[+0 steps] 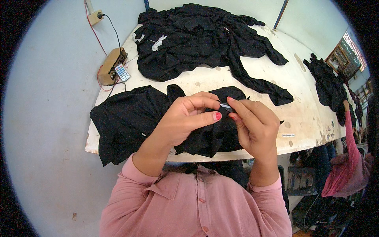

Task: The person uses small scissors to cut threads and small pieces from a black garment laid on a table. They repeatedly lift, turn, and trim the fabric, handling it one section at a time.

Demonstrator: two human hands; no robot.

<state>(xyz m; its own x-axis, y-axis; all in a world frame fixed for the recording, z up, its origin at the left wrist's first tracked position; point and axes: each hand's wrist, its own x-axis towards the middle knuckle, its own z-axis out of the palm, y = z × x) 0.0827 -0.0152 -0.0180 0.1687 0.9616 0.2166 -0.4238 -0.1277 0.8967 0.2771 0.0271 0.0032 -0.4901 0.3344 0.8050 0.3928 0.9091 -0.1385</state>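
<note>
Head view. Pale wall [59, 106], to the left of both hands; white table [302, 114], stained, spread beneath and beyond them.
Left hand [185, 116]: fingers bent, index fingertip against a small pale sliver [225, 105]; thumb lower, red-nailed; whether it grips cannot be told.
Right hand [256, 122]: thumb and index finger pinching the sliver, dark material along its edge.
Pale sliver: one, between the two hands' fingertips, above black cloth.
Black garment [130, 112]: crumpled, beneath the hands and extending left of them.
Black garment pile [189, 47]: beyond the hands, one sleeve trailing rightward; white tag [159, 42] on top.
Remote control [122, 72]: white, against a brown box [111, 65], beyond and left of the left hand.
Second black heap [325, 85]: well right of the right hand, touched by a co-worker's pink-sleeved arm [350, 132].
</note>
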